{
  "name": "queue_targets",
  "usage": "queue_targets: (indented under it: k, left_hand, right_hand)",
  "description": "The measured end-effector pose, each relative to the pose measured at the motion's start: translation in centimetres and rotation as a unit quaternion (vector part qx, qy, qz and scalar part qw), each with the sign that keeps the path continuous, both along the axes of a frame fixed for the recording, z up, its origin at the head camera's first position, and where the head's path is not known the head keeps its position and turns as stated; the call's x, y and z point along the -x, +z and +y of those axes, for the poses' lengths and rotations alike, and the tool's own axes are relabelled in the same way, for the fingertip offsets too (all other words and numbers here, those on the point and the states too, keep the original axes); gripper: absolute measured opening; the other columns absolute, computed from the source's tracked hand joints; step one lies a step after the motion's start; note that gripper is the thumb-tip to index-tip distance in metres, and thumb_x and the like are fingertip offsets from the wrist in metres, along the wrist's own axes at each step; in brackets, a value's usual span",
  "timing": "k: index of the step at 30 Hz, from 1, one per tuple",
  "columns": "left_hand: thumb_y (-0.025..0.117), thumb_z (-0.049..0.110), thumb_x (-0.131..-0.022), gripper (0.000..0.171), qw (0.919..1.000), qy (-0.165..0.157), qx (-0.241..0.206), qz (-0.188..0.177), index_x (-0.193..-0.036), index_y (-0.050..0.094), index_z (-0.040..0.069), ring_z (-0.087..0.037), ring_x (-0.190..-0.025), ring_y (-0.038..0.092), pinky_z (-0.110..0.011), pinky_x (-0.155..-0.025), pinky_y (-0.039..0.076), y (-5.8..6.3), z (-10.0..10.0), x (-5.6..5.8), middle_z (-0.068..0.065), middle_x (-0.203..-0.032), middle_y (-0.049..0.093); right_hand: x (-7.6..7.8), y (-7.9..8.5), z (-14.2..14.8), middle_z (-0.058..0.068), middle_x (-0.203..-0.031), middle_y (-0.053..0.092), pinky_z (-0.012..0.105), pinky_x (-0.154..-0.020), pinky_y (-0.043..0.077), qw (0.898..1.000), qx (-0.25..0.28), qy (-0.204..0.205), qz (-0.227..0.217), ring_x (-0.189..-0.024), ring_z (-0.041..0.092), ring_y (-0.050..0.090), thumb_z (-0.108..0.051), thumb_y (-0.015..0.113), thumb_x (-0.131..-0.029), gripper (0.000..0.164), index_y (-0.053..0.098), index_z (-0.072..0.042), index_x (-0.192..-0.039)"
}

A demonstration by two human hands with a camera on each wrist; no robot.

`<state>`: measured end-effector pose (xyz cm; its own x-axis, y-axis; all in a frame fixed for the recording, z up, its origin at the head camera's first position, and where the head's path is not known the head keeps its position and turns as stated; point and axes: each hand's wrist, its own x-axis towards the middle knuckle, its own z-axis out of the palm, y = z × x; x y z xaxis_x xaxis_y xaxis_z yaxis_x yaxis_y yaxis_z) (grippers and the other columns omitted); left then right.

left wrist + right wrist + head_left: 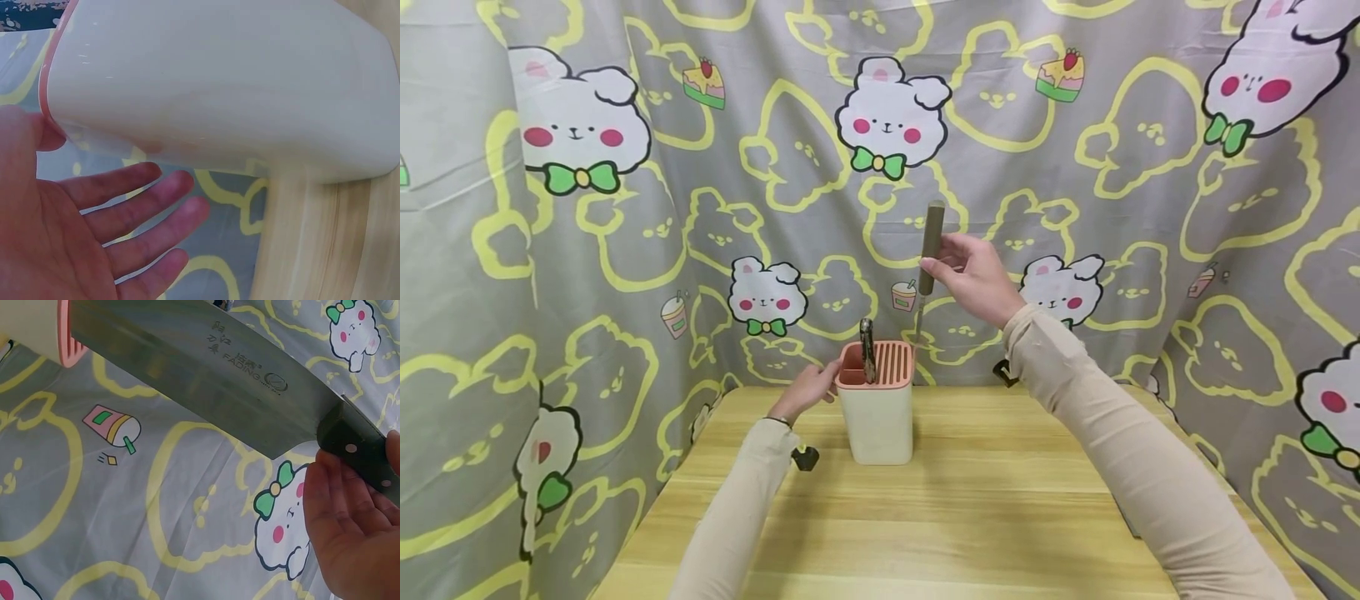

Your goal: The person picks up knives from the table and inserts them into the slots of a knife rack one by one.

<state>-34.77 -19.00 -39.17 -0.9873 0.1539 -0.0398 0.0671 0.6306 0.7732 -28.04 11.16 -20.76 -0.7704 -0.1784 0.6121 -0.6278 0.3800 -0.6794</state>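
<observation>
A cleaver (206, 375) with a dark handle (932, 246) hangs blade down above the knife holder's right side. My right hand (973, 275) grips the handle between thumb and fingers. The blade's lower end meets the holder's slotted rim in the right wrist view; whether it is inside a slot I cannot tell. The knife holder (880, 425) is cream with a pink slotted top and stands upright on the table. My left hand (808, 390) is at its left side, thumb at the pink rim (45, 81), with the other fingers (144, 219) extended and spread.
A dark, patterned handle-like object (868, 350) sticks up from the holder's top, beside the open compartments at left. The wooden table (880, 533) ends at a patterned grey curtain (805, 225) behind and at the sides. A dark flat edge (1127, 515) shows by the right sleeve.
</observation>
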Motion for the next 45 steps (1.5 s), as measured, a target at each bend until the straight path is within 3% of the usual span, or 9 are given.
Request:
queue_targets:
  k: [7, 17, 32, 42, 45]
  left_hand:
    - [0.029, 0.062, -0.101, 0.069, 0.9999, 0.0, 0.009, -0.006, -0.116, 0.067, 0.006, -0.026, -0.092, 0.069, -0.052, -0.101, 0.046, -0.1, 0.1, -0.3, -0.011, -0.106, 0.071]
    - [0.029, 0.063, -0.101, 0.071, 0.9999, -0.007, -0.001, -0.014, -0.122, 0.065, 0.005, -0.027, -0.093, 0.071, -0.054, -0.104, 0.044, -0.3, 0.1, 0.0, -0.013, -0.109, 0.071]
    - [0.03, 0.06, -0.102, 0.068, 0.9996, -0.024, -0.018, -0.003, -0.112, 0.071, 0.006, -0.029, -0.096, 0.07, -0.049, -0.1, 0.048, -0.2, 0.0, 0.1, -0.011, -0.106, 0.072]
    - [0.03, 0.059, -0.102, 0.068, 0.9994, -0.025, -0.024, -0.002, -0.111, 0.072, 0.007, -0.034, -0.102, 0.069, -0.045, -0.095, 0.052, -0.6, -0.3, 0.3, -0.012, -0.105, 0.073]
    - [0.03, 0.061, -0.102, 0.069, 0.9995, -0.022, -0.021, -0.002, -0.11, 0.072, 0.007, -0.032, -0.097, 0.07, -0.047, -0.098, 0.05, -0.7, -0.3, 0.3, -0.011, -0.105, 0.073]
  right_hand:
    - [0.7, -0.1, -0.5, 0.017, -0.109, 0.072, 0.037, -0.085, 0.053, 1.0, 0.002, -0.005, -0.01, -0.096, 0.027, 0.069, -0.02, 0.065, -0.095, 0.03, 0.064, -0.005, -0.122]
    - [1.6, -0.1, -1.6, 0.017, -0.107, 0.073, 0.033, -0.083, 0.053, 1.0, 0.002, 0.007, 0.003, -0.095, 0.026, 0.07, -0.019, 0.065, -0.096, 0.03, 0.064, -0.004, -0.121]
    - [2.7, 0.1, -3.1, 0.015, -0.103, 0.072, 0.033, -0.082, 0.052, 1.0, -0.005, -0.006, 0.005, -0.091, 0.023, 0.068, -0.018, 0.065, -0.095, 0.028, 0.064, -0.004, -0.12]
    - [2.9, -0.5, -4.3, 0.016, -0.103, 0.071, 0.035, -0.084, 0.054, 1.0, -0.004, 0.012, 0.003, -0.091, 0.025, 0.069, -0.016, 0.065, -0.095, 0.026, 0.065, -0.003, -0.118]
    - [2.8, -0.6, -4.5, 0.015, -0.104, 0.071, 0.035, -0.084, 0.054, 1.0, -0.004, 0.016, -0.003, -0.092, 0.024, 0.069, -0.016, 0.066, -0.095, 0.027, 0.065, -0.004, -0.119]
